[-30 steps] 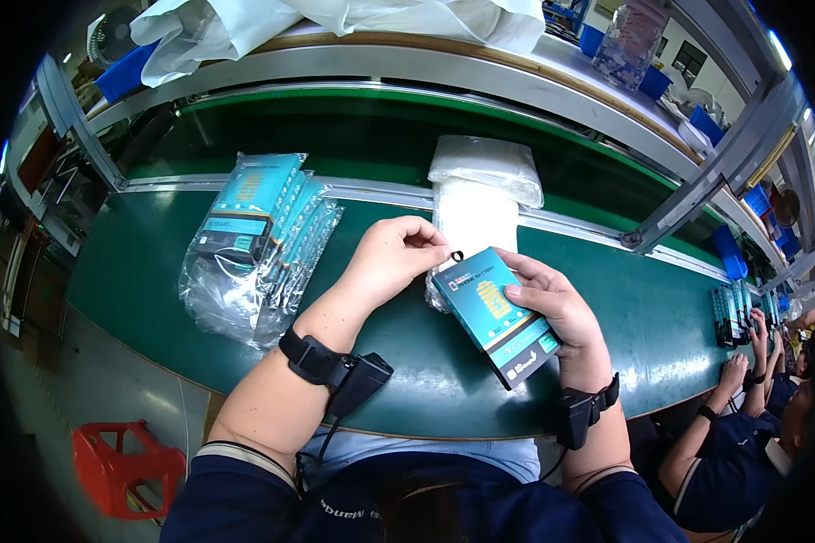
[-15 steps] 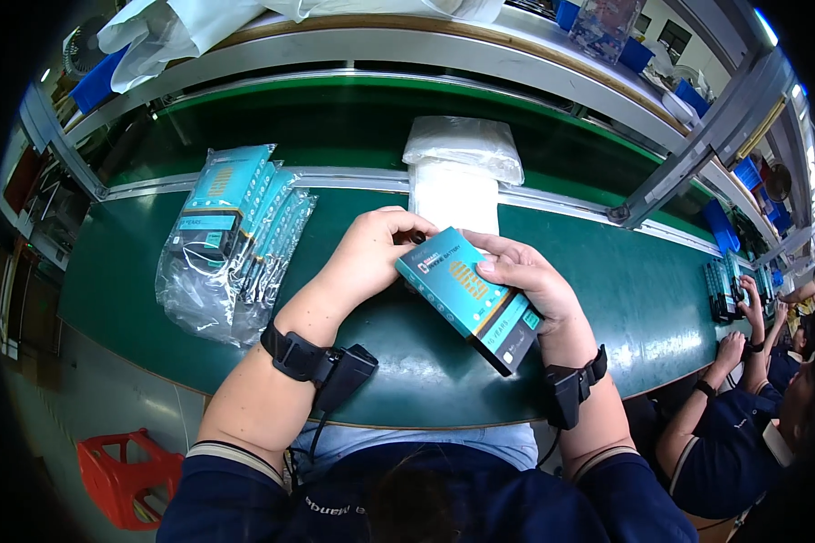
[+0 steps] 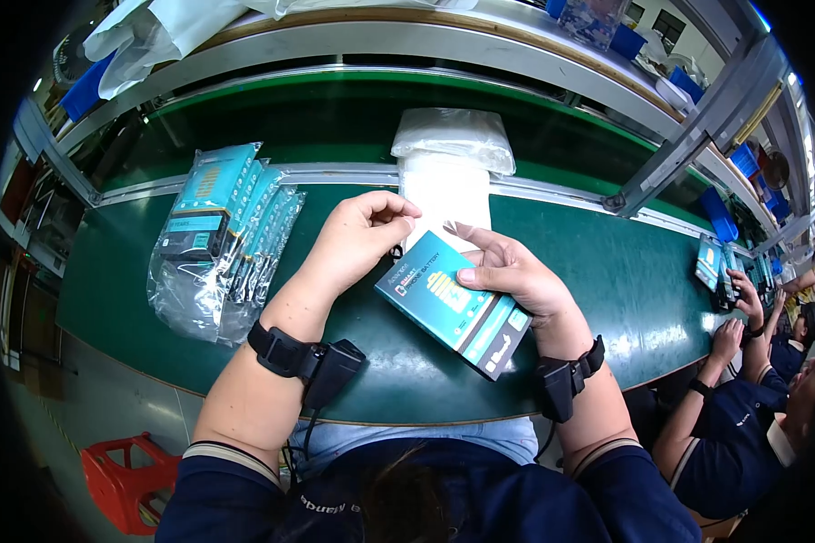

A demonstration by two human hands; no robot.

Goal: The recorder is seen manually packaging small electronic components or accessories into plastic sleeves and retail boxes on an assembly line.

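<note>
In front of my body, my right hand (image 3: pixel 513 271) grips a flat teal box (image 3: pixel 445 294) with a yellow battery picture and a dark lower end. Its thumb lies on the printed face, and its fingers are behind the edge. The box is tilted, with the dark end toward me at the right. Just beyond the upper left corner of the box, my left hand (image 3: pixel 369 233) has its thumb and forefinger pinched together. Whatever is in that pinch, if anything, cannot be made out. A small dark round thing (image 3: pixel 397 253) shows under that hand.
Bagged teal boxes (image 3: pixel 210 213) lie overlapped in clear plastic on the green table (image 3: pixel 344 380) at the left. White and clear plastic bags (image 3: pixel 448 195) are stacked at the back middle. A shelf (image 3: pixel 407 45) spans the far side. Co-workers (image 3: pixel 729 425) sit at the right; a red stool (image 3: pixel 131 480) stands lower left.
My left hand has lifted slightly away from the box's corner, its fingertips now visible. The box in my right hand has shifted left and toward me, and its face has turned up more.
</note>
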